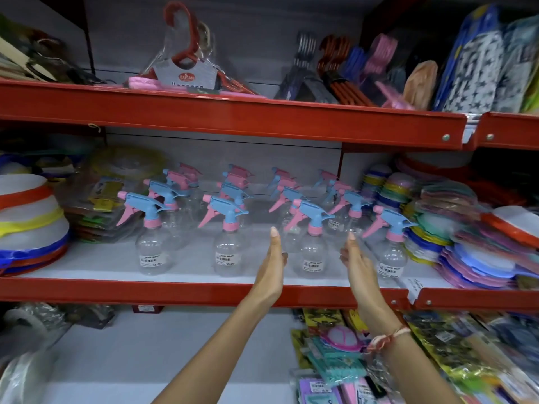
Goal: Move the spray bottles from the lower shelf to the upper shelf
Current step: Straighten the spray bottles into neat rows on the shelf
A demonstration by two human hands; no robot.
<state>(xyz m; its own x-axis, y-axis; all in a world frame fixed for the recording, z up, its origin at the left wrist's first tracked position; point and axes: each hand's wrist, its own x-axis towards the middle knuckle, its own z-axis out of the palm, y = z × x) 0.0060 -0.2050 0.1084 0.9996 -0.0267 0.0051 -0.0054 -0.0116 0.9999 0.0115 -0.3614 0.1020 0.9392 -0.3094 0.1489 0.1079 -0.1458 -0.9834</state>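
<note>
Store shelving with red-edged white boards. Nearest, at 6 o'clock, a bottom shelf (145, 354) carried packaged goods (344, 371), blurred and cut off by the frame. Above it, the lower shelf (204, 290) held rows of clear spray bottles (310, 252) with blue-and-pink triggers; rear rows were indistinct. The left hand (269, 272) and right hand (357, 266) reached forward, palms facing, fingers extended and spread apart, flanking one front bottle at 12 o'clock, grasping nothing. Farthest, the upper shelf (233, 118) bore hangers (186, 62).
</note>
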